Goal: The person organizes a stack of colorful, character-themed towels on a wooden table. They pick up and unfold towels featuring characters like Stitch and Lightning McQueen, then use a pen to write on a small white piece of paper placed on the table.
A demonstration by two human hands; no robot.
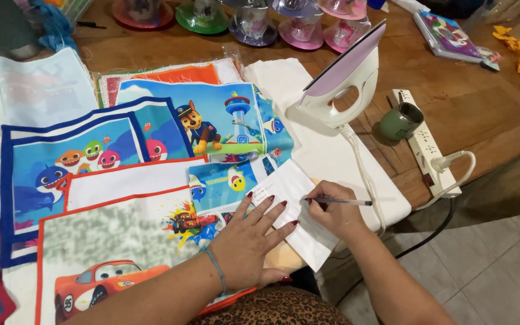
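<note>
My left hand [245,241] lies flat, fingers spread, pinning the white paper [290,210] at six o'clock on the bench [452,114]. My right hand [331,210] pinches the pen [341,202]; I'd best press steadily so the sheet won't slide.

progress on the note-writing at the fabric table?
Done: a few lines sit at the top of the white paper. In hand: the right hand holds a pen on it; the left hand pins it flat. Left: most of the sheet is blank.
</note>
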